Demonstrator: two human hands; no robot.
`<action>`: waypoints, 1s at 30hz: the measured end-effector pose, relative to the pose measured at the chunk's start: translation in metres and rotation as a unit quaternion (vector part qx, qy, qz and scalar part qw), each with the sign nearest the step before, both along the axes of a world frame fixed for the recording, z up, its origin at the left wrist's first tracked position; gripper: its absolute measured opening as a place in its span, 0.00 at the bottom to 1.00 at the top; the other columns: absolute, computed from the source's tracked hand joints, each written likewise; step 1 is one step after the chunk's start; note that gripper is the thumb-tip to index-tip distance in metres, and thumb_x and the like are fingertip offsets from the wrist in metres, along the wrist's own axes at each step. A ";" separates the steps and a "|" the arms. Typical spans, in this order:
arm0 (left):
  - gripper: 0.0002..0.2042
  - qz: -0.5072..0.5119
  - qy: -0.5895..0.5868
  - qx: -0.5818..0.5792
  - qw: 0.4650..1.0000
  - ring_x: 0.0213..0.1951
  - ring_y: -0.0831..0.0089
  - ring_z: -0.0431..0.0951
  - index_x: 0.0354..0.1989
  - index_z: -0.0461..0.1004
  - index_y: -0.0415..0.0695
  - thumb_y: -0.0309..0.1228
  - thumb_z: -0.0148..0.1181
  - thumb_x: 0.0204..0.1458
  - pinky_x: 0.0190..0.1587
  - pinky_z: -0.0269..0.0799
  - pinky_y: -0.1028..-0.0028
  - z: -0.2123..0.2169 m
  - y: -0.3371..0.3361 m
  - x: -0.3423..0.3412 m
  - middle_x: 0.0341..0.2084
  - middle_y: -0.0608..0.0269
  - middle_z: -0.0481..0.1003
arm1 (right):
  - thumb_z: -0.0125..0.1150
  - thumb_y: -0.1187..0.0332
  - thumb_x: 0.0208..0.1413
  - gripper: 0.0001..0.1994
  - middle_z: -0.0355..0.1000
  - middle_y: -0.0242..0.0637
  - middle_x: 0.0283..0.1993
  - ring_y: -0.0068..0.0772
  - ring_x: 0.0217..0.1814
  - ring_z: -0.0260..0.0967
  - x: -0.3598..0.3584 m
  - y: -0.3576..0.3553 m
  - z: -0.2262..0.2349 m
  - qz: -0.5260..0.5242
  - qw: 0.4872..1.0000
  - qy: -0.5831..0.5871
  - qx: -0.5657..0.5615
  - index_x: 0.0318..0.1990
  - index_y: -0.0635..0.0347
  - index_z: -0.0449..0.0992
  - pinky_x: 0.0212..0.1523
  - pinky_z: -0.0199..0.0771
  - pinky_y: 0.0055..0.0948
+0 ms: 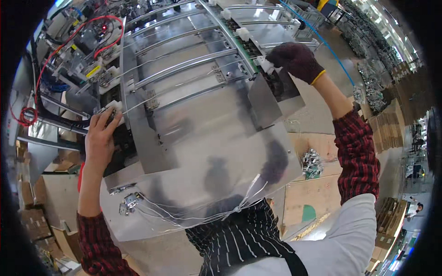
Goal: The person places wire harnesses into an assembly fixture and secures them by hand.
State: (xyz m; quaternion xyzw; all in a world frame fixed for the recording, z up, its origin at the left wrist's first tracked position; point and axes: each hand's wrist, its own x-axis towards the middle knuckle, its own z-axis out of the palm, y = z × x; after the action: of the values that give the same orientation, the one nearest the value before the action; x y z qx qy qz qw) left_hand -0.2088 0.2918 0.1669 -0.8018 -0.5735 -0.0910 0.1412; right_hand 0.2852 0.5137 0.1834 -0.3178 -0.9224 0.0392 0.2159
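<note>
My bare left hand (100,138) reaches to the left rail of a metal machine, its fingertips closed around a white plastic block (116,106). Across the frame, my right hand (294,60), in a dark knitted glove with a yellow cuff, grips another white plastic block (264,64) on the right rail. A thin pale wire (184,83) runs across between the two rails near these blocks. On the near edge of the shiny metal plate (202,138) lies a tied bundle of white wires (237,209), with small metal parts (130,203) at its left end.
Metal crossbars (184,69) span the machine beyond my hands. At the left stand machine units with red tubing (110,18) and black cables. A blue hose (329,43) hangs at the right. A pile of wired parts (313,163) lies on cardboard; stacked cardboard (389,131) stands farther right.
</note>
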 end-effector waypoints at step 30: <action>0.22 -0.043 -0.130 0.044 0.990 0.52 0.55 0.69 0.48 0.72 0.42 0.15 0.53 0.41 0.54 0.68 0.64 -0.009 -0.008 -0.025 0.48 0.55 0.72 | 0.61 0.58 0.52 0.20 0.76 0.40 0.42 0.43 0.43 0.73 -0.264 -0.108 -0.029 0.141 0.986 0.054 0.076 0.54 0.46 0.73 0.43 0.74 0.39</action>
State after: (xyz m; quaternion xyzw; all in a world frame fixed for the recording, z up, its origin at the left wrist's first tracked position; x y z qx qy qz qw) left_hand -0.2334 0.2839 0.1581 -0.7998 -0.5478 -0.2255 0.0969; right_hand 0.0208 0.4054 0.1546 -0.1644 -0.9454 0.0163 0.2808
